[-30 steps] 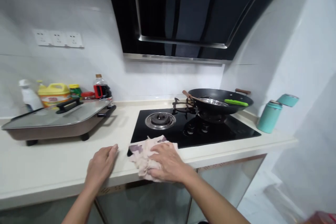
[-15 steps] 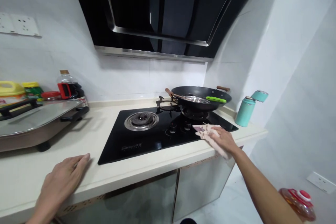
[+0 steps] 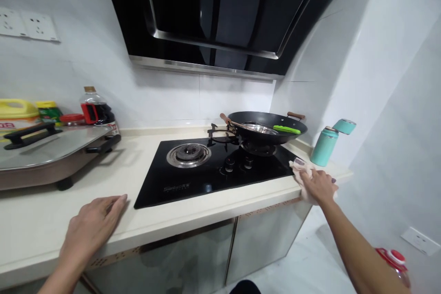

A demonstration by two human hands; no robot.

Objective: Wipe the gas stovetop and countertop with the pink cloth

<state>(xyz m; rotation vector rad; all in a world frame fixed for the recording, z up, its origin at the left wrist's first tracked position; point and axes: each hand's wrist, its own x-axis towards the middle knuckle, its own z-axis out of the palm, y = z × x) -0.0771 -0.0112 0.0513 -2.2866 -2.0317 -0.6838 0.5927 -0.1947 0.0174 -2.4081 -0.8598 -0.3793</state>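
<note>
My right hand [image 3: 319, 184] presses a pale pink cloth [image 3: 300, 170] onto the counter at the right front corner of the black gas hob [image 3: 206, 179]. Part of the cloth hangs over the counter's edge beneath the hand. Palm down, my left hand [image 3: 94, 220] rests on the cream countertop [image 3: 138, 156], left of the hob, holding nothing; its far fingers are partly hidden. On the hob's right burner sits a black wok [image 3: 285, 135] with a metal lid or bowl [image 3: 260, 127] and a green-handled utensil [image 3: 286, 129] inside. The left burner [image 3: 189, 154] is uncovered, its grate [image 3: 222, 134] lying behind.
A turquoise flask [image 3: 324, 147] with its lid flipped open stands right of the cloth. At left is a lidded electric pan [image 3: 48, 156], with a dark sauce bottle [image 3: 98, 110] and several containers behind. The range hood [image 3: 213, 9] hangs above. A red-capped jug [image 3: 396, 259] stands low right.
My right hand has slid the cloth rightward, from the hob's front edge to its right corner near the flask. My left hand stays on the counter; the view has shifted slightly.
</note>
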